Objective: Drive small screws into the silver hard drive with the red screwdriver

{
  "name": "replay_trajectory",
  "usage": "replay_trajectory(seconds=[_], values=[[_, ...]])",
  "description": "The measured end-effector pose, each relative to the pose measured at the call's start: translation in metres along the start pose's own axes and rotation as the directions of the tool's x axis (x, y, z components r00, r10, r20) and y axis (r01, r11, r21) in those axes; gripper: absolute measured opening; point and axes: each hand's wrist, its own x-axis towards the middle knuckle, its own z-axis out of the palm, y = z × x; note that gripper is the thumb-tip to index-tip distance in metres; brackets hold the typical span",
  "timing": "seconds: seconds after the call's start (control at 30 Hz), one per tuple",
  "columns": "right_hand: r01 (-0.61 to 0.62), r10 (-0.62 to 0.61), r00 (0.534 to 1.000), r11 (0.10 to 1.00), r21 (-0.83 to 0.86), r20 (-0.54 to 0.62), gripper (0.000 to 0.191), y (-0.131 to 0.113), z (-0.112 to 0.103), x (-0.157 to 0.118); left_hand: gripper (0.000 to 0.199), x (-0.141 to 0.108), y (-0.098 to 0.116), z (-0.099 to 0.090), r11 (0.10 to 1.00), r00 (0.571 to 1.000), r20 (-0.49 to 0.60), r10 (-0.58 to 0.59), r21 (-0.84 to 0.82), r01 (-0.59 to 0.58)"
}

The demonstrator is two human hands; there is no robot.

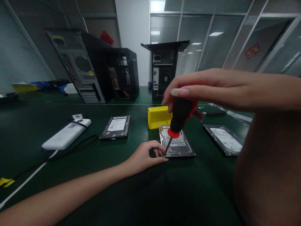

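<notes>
A hard drive lies label up on the green table in front of me. My right hand is wrapped over the black and red handle of a screwdriver, which leans with its tip at the drive's near left corner. Beside that corner, my left hand has thumb and fingers closed round the tip and the drive's edge; whether a screw is between them is too small to tell. Behind the drive stands a yellow plastic box.
Other hard drives lie left and right. A white power bank with a black cable is at the left. Computer cases stand at the back, one behind the yellow box. Small tools lie back right.
</notes>
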Motion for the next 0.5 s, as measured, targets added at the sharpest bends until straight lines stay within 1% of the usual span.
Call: replay_trajectory(seconds=[0.07, 0.1, 0.17, 0.2, 0.27, 0.37, 0.43, 0.5], values=[[0.119, -0.082, 0.980, 0.973, -0.199, 0.183, 0.028, 0.0069, -0.0007, 0.0044, 0.018, -0.0001, 0.0000, 0.0002, 1.000, 1.000, 0.002, 0.000, -0.001, 0.000], [0.182, -0.126, 0.964, 0.955, -0.236, 0.234, 0.031, 0.0097, -0.0010, 0.0061, 0.018, -0.0002, 0.0000, 0.0002, 1.000, 1.000, 0.001, -0.001, -0.002, 0.001], [0.256, -0.194, 0.942, 0.943, -0.213, 0.273, 0.035, 0.0128, -0.0015, 0.0079, 0.018, -0.0005, 0.0002, 0.0002, 1.000, 1.000, -0.001, -0.003, -0.002, 0.003], [0.264, -0.200, 0.936, 0.943, -0.203, 0.290, 0.036, 0.0131, -0.0017, 0.0081, 0.017, -0.0006, 0.0005, 0.0001, 1.000, 1.000, -0.001, -0.004, 0.000, 0.004], [0.226, -0.164, 0.942, 0.955, -0.192, 0.292, 0.039, 0.0117, -0.0025, 0.0072, 0.017, -0.0007, 0.0010, -0.0002, 1.000, 1.000, 0.001, -0.006, 0.004, 0.006], [0.102, -0.056, 0.965, 0.980, -0.169, 0.256, 0.040, 0.0085, -0.0044, 0.0038, 0.017, -0.0005, 0.0013, -0.0004, 1.000, 1.000, 0.004, -0.002, 0.007, 0.002], [0.060, -0.021, 0.967, 0.987, -0.147, 0.254, 0.036, 0.0075, -0.0057, 0.0010, 0.017, -0.0004, 0.0006, -0.0003, 1.000, 1.000, 0.003, -0.003, 0.007, 0.003], [0.028, 0.017, 0.965, 0.986, -0.167, 0.262, 0.030, 0.0075, -0.0064, -0.0012, 0.017, -0.0003, -0.0005, -0.0002, 1.000, 1.000, 0.001, 0.001, 0.007, -0.001]])
